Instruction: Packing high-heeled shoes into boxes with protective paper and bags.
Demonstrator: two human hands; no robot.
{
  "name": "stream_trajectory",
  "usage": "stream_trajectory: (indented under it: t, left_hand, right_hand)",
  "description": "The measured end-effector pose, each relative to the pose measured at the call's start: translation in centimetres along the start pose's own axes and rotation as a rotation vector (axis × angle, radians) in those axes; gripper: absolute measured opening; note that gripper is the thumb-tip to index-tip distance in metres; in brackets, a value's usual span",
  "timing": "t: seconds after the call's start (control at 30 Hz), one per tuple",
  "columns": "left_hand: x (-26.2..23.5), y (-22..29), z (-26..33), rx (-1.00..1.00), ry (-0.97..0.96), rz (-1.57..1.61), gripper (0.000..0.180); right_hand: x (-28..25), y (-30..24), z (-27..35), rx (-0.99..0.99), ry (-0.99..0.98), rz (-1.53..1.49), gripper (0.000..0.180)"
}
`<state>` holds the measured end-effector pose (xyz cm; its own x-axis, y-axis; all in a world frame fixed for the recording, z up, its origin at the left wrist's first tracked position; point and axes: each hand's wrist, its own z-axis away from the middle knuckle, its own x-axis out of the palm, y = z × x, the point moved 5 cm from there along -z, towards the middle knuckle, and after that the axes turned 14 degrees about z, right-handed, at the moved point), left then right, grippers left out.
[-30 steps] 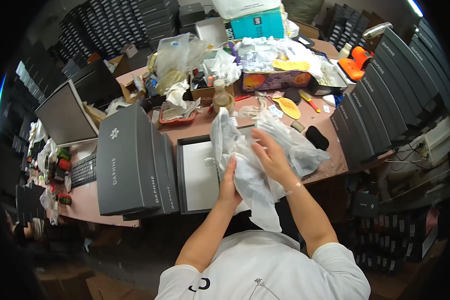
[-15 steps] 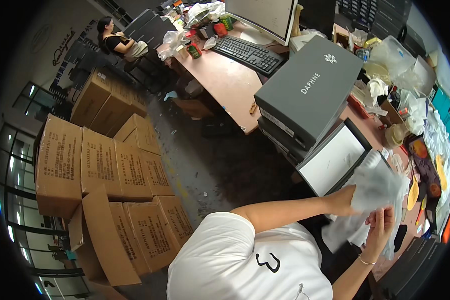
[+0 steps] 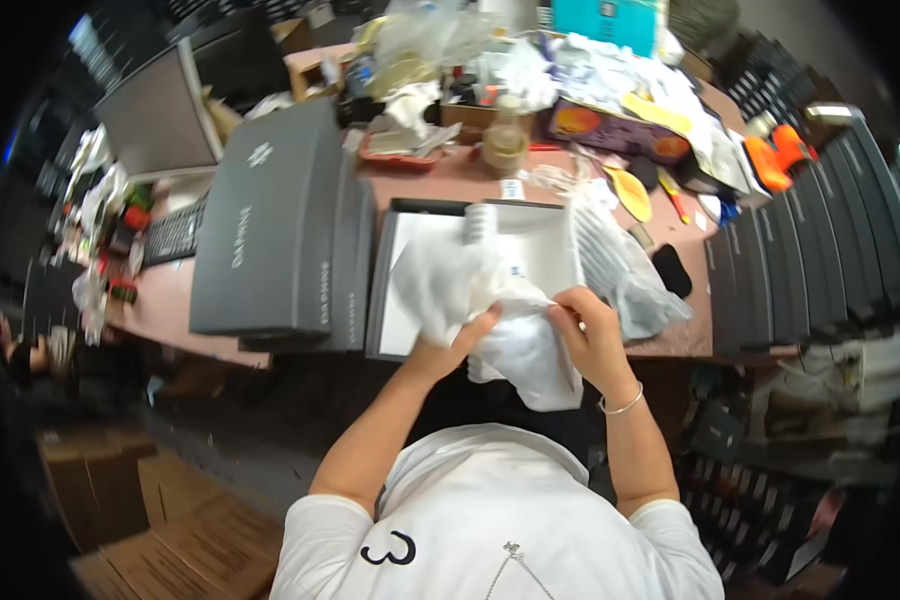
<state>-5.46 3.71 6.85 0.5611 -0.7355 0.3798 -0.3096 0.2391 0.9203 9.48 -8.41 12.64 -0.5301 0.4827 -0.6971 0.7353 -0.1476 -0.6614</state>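
My left hand (image 3: 460, 345) is closed on a white, translucent wrapping bag (image 3: 530, 355), gripping its left side. The fingers of my right hand (image 3: 592, 335) pinch the same bag at its right edge. A blurred pale bulge hangs over the left hand, and what the bag contains I cannot make out. Beneath and behind the hands lies an open shoe box (image 3: 378, 325), dark outside and white inside. Against the box's right side rests another filled, ribbed translucent bag (image 3: 620, 265).
Closed grey shoe boxes (image 3: 270, 220) are stacked at the left, beside a keyboard (image 3: 175, 235) and a monitor (image 3: 160, 115). Dark boxes (image 3: 800, 260) stand in a row at right. A cutter knife (image 3: 675, 200), a yellow insole (image 3: 630, 195) and a jar (image 3: 505, 145) lie behind the hands.
My view has swung right, so the bench now lies straight ahead. Both hands still hold the white bag, now in front of the open box.
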Motion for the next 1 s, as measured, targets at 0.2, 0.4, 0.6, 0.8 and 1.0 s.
stream_trajectory:
  t: [0.2,0.4,0.6,0.8,1.0]
  left_hand:
    - [1.6,-1.3,-0.5,0.215,-0.207,-0.470,0.034]
    - [-2.2,-2.4,-1.1,-0.201,0.363,0.687,0.038]
    - [1.2,-4.0,-0.3,-0.134,0.320,0.458,0.048]
    - [1.9,-0.1,-0.9,-0.155,0.088,0.983,0.070]
    - [-1.1,-1.5,-7.0,-0.216,0.133,0.767,0.038]
  right_hand:
    - [1.5,-3.3,-2.3,0.098,-0.163,-0.515,0.012]
    - [-5.9,1.0,-2.0,0.206,-0.075,-0.351,0.021]
    - [3.1,1.8,3.6,0.160,-0.313,-0.480,0.045]
    - [1.6,4.2,4.0,0.219,-0.144,-0.942,0.048]
    - [0.1,5.0,2.9,0.100,-0.127,-0.723,0.044]
